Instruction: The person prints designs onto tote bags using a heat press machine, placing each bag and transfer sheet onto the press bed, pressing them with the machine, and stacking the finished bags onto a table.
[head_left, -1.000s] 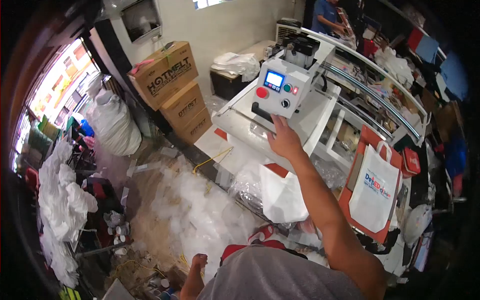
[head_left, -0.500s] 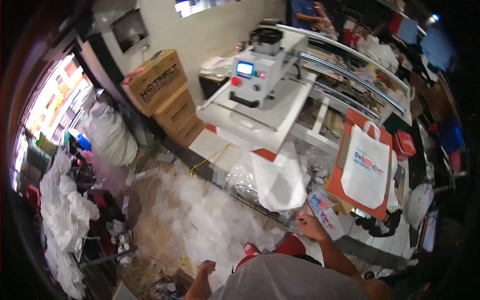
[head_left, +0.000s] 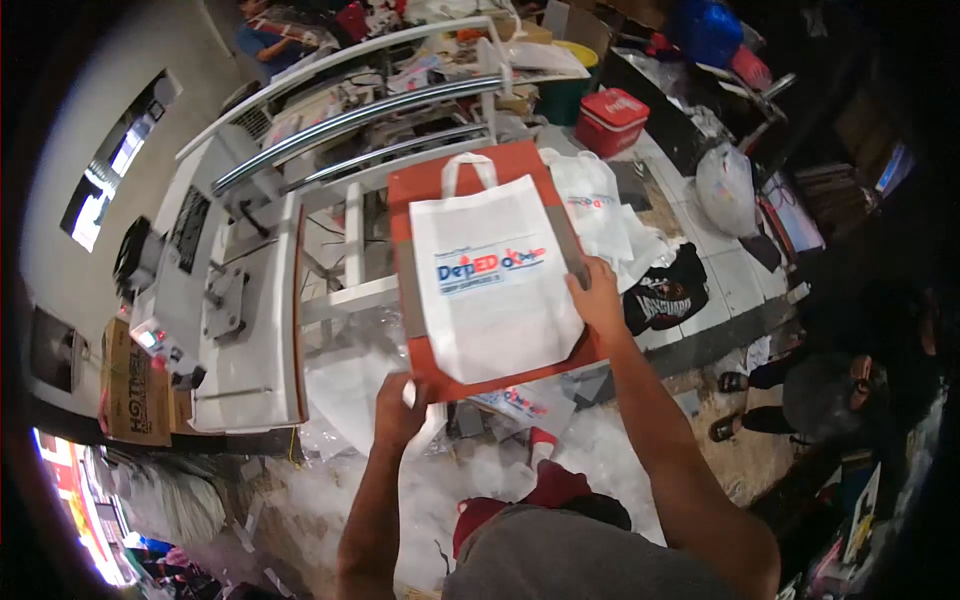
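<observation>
A white tote bag (head_left: 490,320) printed with blue and red lettering lies flat on the red-orange press bed (head_left: 515,160), its handle loop pointing away from me. My right hand (head_left: 598,300) is at the bag's right edge, its fingers closed on the side of the bag. At the bed's near left corner, my left hand (head_left: 398,410) is closed, thumb toward the bag. What its fingers hold, if anything, is hidden.
The heat press head (head_left: 215,320) stands left of the bed, with steel rails (head_left: 360,120) behind. More printed bags (head_left: 590,205), a black printed cloth (head_left: 665,290) and a red box (head_left: 610,122) sit on the right. Another person (head_left: 825,390) is at far right.
My view has swung right toward the press bed. Both hands have come up from beside my body to the bag, the right to its side and the left to the near left corner.
</observation>
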